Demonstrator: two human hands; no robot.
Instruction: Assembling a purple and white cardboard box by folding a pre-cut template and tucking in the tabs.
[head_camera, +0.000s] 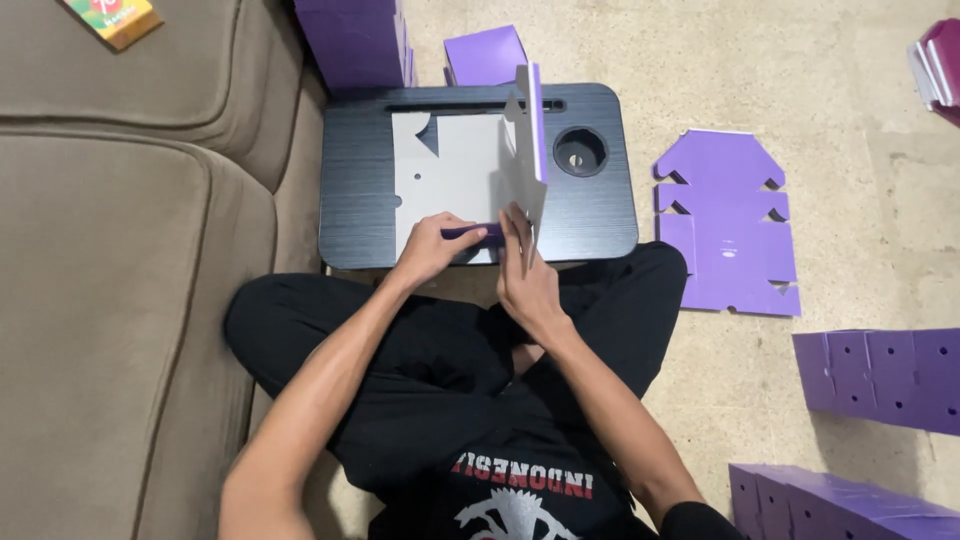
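The flat cardboard box blank (450, 180), grey inside and purple outside, lies just ahead of both hands with its right panel folded upright. It rests on a small black tabletop (355, 200) set on the beige floor (850, 100), a brown sofa (120, 250) off to the left; another purple blank (725, 225) lies right of the hands. The left hand (432, 248) curls closed over the near purple flap; the right hand (525, 275), fingers straight, presses against the upright panel.

Purple box blanks around my lap desk.
I fold a grey-backed purple carton blank (470, 170); a flat purple blank (725, 225) lies right, a yellow-orange packet (112, 17) top left.
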